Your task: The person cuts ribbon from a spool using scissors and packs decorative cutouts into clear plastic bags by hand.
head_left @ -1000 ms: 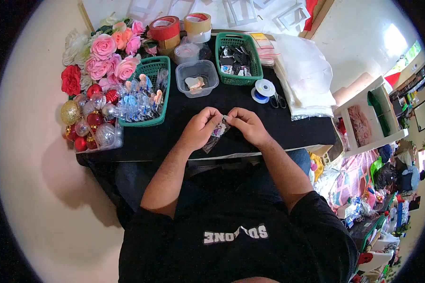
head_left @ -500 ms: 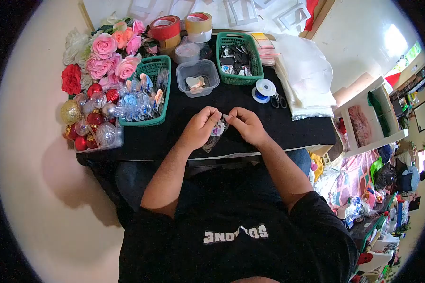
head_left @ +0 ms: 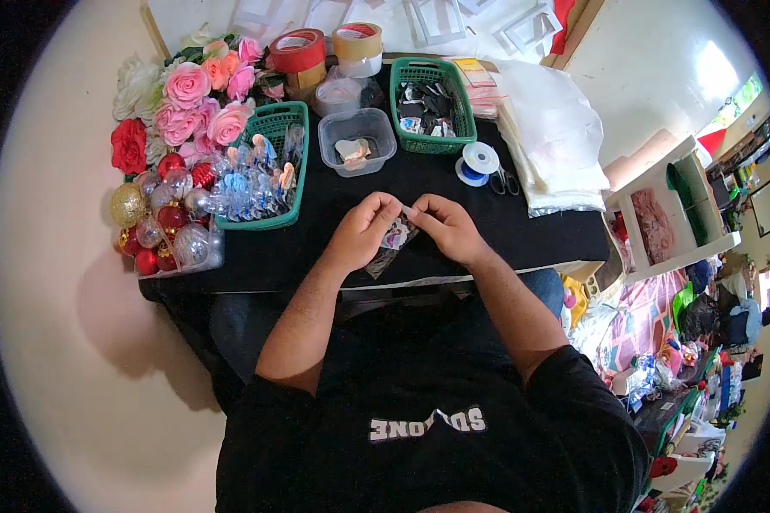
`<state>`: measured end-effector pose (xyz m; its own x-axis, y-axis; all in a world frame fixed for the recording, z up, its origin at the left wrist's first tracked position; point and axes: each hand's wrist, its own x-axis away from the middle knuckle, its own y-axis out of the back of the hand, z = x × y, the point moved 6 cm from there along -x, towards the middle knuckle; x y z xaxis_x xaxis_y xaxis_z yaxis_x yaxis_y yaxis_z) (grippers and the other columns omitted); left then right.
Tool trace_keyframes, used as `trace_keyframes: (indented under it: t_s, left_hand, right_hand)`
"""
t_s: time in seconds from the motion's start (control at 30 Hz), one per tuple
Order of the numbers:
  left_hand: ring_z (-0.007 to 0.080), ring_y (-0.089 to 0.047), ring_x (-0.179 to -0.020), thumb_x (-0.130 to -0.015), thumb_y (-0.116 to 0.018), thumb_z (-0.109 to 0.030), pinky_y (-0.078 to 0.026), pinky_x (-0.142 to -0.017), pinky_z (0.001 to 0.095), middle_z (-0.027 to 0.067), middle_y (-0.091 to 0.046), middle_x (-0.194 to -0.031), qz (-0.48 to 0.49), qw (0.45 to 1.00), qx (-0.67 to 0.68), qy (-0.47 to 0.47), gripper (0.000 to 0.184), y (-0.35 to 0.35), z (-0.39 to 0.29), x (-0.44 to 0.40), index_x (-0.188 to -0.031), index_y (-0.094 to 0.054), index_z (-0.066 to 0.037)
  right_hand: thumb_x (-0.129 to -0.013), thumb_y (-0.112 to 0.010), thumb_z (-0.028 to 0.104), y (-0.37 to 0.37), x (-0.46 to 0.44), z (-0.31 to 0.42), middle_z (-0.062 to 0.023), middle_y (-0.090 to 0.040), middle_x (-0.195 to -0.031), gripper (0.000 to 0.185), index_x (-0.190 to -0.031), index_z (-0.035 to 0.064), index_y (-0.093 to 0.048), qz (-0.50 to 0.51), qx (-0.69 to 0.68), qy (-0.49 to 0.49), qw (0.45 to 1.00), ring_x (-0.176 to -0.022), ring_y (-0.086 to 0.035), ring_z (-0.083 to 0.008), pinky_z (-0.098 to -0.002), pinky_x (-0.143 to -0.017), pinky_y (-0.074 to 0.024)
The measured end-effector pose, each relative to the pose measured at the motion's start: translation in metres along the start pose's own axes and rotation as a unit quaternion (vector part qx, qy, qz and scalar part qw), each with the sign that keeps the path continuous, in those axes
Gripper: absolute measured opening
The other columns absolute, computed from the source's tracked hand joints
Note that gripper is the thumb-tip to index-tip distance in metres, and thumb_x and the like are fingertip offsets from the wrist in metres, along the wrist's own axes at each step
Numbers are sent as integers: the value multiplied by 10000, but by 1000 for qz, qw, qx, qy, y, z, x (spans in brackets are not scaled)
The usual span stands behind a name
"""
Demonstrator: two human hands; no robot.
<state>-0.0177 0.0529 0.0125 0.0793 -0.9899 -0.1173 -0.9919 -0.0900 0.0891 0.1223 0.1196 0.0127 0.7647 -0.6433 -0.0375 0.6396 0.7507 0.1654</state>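
Observation:
A small clear plastic bag (head_left: 384, 261) with a colourful printed piece (head_left: 396, 234) inside hangs between my hands near the table's front edge. My left hand (head_left: 366, 227) pinches one side of its top edge between thumb and fingers. The opposite side is gripped the same way by my right hand (head_left: 449, 227), and the two sets of fingertips almost meet. Just beyond them stands a clear plastic tub (head_left: 327, 158) with a few pale cutouts (head_left: 353, 152) in it. The fingers partly cover the bag's top.
Green baskets (head_left: 296, 192) (head_left: 467, 128) hold wrapped items and dark pieces. Left are roses (head_left: 180, 120) and Christmas balls (head_left: 171, 214); tape rolls (head_left: 298, 50) stand behind. A spool (head_left: 480, 159), scissors (head_left: 506, 180) and stacked plastic bags (head_left: 556, 137) lie right on the black cloth (head_left: 539, 239).
My fingertips have shifted very slightly along the bag's top edge, and the printed piece inside has moved a little. Both hands keep their hold.

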Motion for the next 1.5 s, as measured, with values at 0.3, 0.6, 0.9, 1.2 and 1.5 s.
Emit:
trace_keyframes:
  t_s: [0.3,0.6,0.9,1.2,1.5]
  left_hand:
    - [118,-594,-912,-904,-651,-68,-483,-834,284,52,-604,-953,59,997,42,-5,488,-4,-7,4,-1339,-437,-9]
    - [130,-610,-915,-900,-664,-74,-482,-841,284,75,-645,-975,41,997,59,13,511,-3,-5,3,-1355,-436,-22]
    - [121,-612,-900,-901,-669,-87,-484,-832,279,71,-646,-966,46,997,54,7,512,-4,-6,3,-1351,-435,-16]
    - [125,-619,-901,-897,-672,-88,-490,-825,278,75,-652,-963,42,998,43,-1,509,-3,-5,2,-1345,-442,-12]
    - [122,-623,-880,-894,-689,-114,-491,-818,275,79,-659,-949,37,997,63,7,515,-1,-2,1,-1336,-446,-8]
  right_hand:
    - [-962,-606,210,3,0,-1,36,-568,-778,173,-901,48,-614,-29,-23,31,999,-718,-477,-40,-230,-642,-395]
    - [-979,-579,230,5,0,1,36,-561,-800,193,-887,62,-603,-27,-61,23,998,-757,-483,-56,-237,-695,-398]
    - [-990,-560,230,5,1,3,38,-561,-828,193,-891,69,-597,-28,-106,20,994,-792,-483,-61,-236,-728,-396]
    - [-985,-568,204,4,0,-1,37,-548,-800,171,-892,63,-594,-13,-40,24,999,-765,-476,-53,-241,-698,-395]
    - [-977,-586,202,3,0,3,37,-535,-792,166,-897,57,-588,-19,-41,41,998,-739,-470,-49,-233,-661,-395]
